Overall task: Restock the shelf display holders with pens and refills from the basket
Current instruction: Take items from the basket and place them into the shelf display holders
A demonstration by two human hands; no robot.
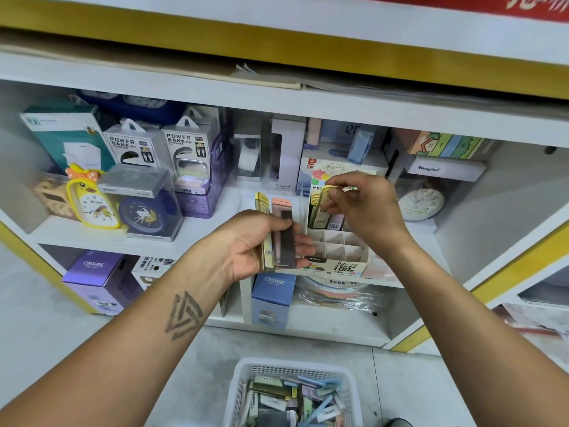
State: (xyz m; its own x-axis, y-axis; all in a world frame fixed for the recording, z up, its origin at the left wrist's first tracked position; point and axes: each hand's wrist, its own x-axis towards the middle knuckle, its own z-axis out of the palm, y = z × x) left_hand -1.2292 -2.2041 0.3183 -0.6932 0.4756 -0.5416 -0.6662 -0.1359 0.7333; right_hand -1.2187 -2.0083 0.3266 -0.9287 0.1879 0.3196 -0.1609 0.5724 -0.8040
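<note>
White slotted basket (243, 392), bottom edge of view, on grey floor (61, 349); holds a loose heap of flat refill packs (289, 399) in pastel green, blue, lilac and grey; its lower part cut off by the frame. Left hand (252, 245), palm up, fingers curled round a small fan of flat packs (278, 235), yellow, pink and dark grey, held in front of the shelf edge. Right hand (360, 204), raised above the display holder (338, 251), pinching the top of a yellow pack (321, 204) that stands in a back compartment; front compartments of the white card holder show bare dividers. Shelf unit (277, 97), white with yellow trim; same shelf carries power-bank boxes (132, 146), a yellow duck clock (92, 201), a blue clock in clear casing (144, 211). Lower shelf: purple box (95, 272), blue box (272, 300); print on most packaging too small to read; items behind the hands hidden.
</note>
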